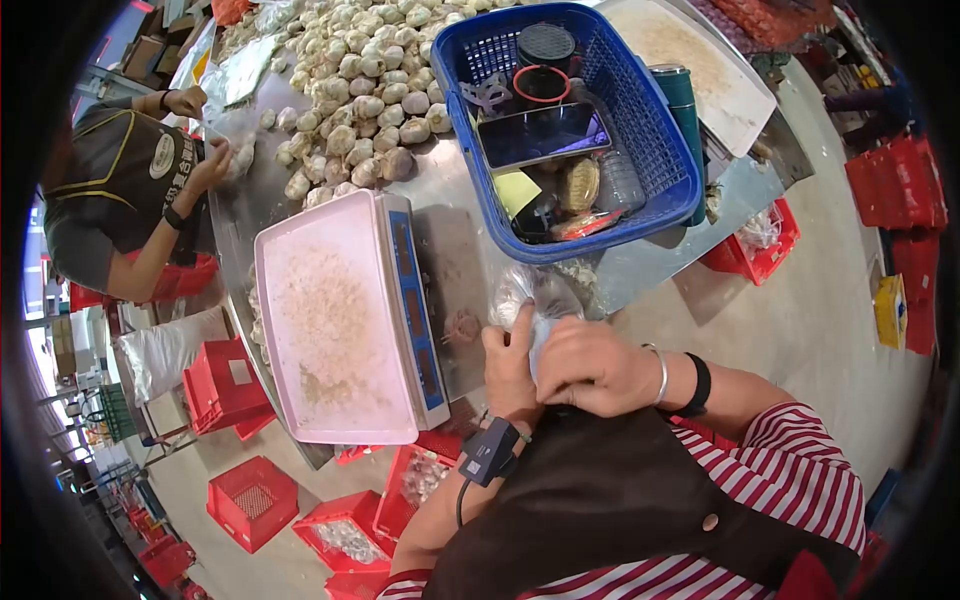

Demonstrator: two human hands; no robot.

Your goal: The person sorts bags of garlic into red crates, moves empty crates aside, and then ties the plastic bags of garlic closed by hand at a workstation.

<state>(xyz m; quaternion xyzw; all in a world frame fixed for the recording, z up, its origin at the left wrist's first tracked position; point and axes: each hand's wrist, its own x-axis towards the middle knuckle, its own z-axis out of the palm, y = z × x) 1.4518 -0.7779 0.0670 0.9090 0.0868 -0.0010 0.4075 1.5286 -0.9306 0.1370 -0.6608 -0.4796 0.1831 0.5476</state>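
Observation:
A transparent plastic bag (535,290) lies at the near edge of the metal table, its gathered neck drawn toward my body. My left hand (511,372) pinches this neck, thumb and forefinger pressed together. Close against it, my right hand (597,368) is curled with its fingers closed on the bag's neck too. What fills the bag is hard to make out through the shiny film. To the left of my hands stands a weighing scale (408,300) with a pale pink tray (330,330) holding papery garlic skins.
A blue basket (480,215) holding a phone (545,137) and small items stands beyond my hands, beside a green flask (677,100). Garlic bulbs (365,85) are heaped at the back. A co-worker (130,190) handles a bag at left. Red crates (252,500) stand on the floor.

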